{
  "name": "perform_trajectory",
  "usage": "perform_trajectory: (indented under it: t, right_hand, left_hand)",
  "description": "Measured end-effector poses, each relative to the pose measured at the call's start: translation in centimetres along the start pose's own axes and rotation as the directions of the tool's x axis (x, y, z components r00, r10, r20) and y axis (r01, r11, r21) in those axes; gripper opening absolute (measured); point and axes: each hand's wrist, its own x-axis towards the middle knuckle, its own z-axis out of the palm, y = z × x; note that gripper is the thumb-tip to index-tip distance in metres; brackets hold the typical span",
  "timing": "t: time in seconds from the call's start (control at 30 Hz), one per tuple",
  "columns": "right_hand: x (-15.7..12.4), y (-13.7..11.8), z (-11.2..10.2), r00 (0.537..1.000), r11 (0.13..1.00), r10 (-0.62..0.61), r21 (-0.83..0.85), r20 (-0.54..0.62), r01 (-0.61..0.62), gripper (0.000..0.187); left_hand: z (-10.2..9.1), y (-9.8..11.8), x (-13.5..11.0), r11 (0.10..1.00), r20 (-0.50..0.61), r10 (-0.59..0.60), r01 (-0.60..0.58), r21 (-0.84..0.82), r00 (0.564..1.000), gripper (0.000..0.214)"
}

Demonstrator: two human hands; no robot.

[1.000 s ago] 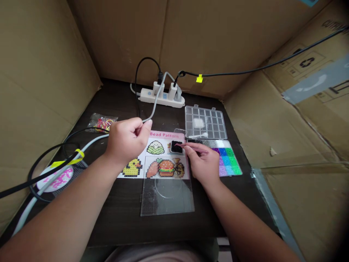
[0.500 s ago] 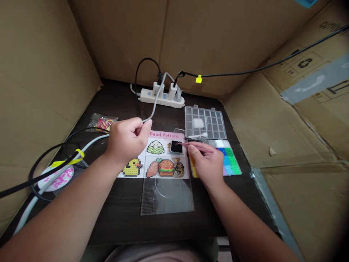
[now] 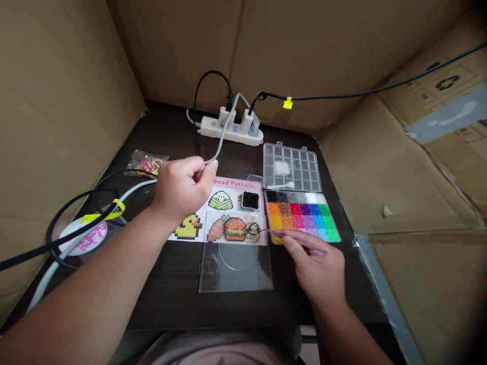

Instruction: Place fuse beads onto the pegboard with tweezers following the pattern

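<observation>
My right hand (image 3: 321, 266) is closed around pink tweezers (image 3: 300, 241). Their tips point left, over the edge of the clear pegboard (image 3: 236, 271), beside the small brown figure (image 3: 253, 230) printed on the pattern sheet (image 3: 234, 183). Any bead in the tips is too small to make out. My left hand (image 3: 184, 187) is a closed fist above the sheet's left part, at the grey cable (image 3: 218, 147); what its fingers hold, if anything, is hidden. A small tray of black beads (image 3: 250, 200) rests on the sheet, above the burger picture (image 3: 236, 229).
Right of the sheet lies a bead box (image 3: 300, 215) with many colours, its clear lid (image 3: 292, 167) folded back. A power strip (image 3: 230, 131) stands behind. To the left are a bag of coloured bands (image 3: 146, 165), black cables and a pink-and-white bead disc (image 3: 83, 237). Cardboard walls surround the table.
My right hand has moved from the black bead tray down and to the right, bringing the tweezer tips to the pegboard's right edge. My left fist keeps its place; the view has shifted slightly.
</observation>
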Motion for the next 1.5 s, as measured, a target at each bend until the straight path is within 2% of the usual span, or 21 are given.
perform_trajectory:
  t: [0.27, 0.97, 1.1, 1.27, 1.4, 1.5]
  right_hand:
    - [-0.9, 1.3, 0.4, 1.000, 1.000, 0.003, 0.023, 0.026, -0.004, 0.010]
    - [-0.9, 1.1, 0.7, 0.998, 1.000, -0.017, 0.024, 0.058, 0.016, 0.011]
    - [-0.8, 0.9, 0.4, 1.000, 0.999, -0.014, 0.037, 0.021, 0.013, 0.010]
    - [1.3, -0.7, -0.1, 0.997, 0.999, -0.021, 0.031, -0.071, 0.023, 0.011]
    - [4.1, -2.1, 1.0, 0.997, 0.992, -0.071, 0.101, -0.035, 0.075, 0.011]
    - [5.1, -2.2, 2.6, 0.996, 0.992, -0.085, 0.098, -0.001, 0.085, 0.009]
  left_hand:
    - [0.2, -0.1, -0.1, 1.000, 0.002, 0.017, -0.017, 0.003, 1.000, 0.043]
    - [0.2, 0.1, -0.1, 1.000, 0.016, 0.011, -0.011, -0.001, 1.000, 0.044]
    - [0.2, -0.1, -0.1, 1.000, 0.017, 0.007, -0.007, 0.008, 1.000, 0.044]
    - [0.2, 0.0, -0.1, 1.000, 0.008, 0.015, -0.015, 0.005, 1.000, 0.045]
    - [0.0, 0.1, -0.1, 1.000, 0.009, 0.015, -0.015, 0.010, 1.000, 0.044]
    - [-0.1, 0.2, 0.0, 1.000, -0.001, 0.015, -0.015, 0.006, 1.000, 0.044]
